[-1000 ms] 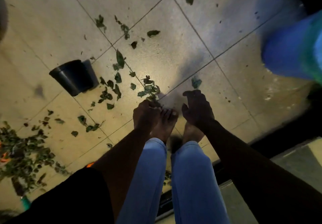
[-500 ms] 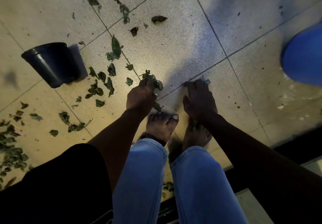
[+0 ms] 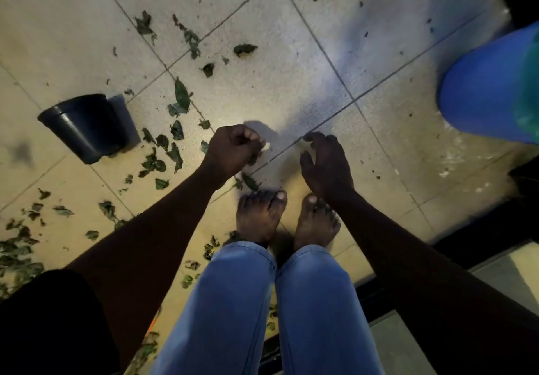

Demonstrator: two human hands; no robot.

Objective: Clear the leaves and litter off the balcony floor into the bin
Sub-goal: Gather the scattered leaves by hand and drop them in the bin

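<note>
Leaves (image 3: 182,96) are scattered over the tiled floor (image 3: 262,68) from 8 to 12 o'clock of the bare feet (image 3: 259,217). Some are clenched in the left hand (image 3: 236,148); the right hand (image 3: 325,164) is held loosely clawed, empty. The blue bin (image 3: 490,91) is seen at 2 o'clock.

The floor (image 3: 291,53) is laid in pale speckled tiles, crossed by dark diagonal grout lines (image 3: 329,59). A bright pool of light is cast at the centre. A wet sheen (image 3: 455,161) is seen at 3 o'clock, a dark door track (image 3: 495,225) at 4 o'clock.
</note>
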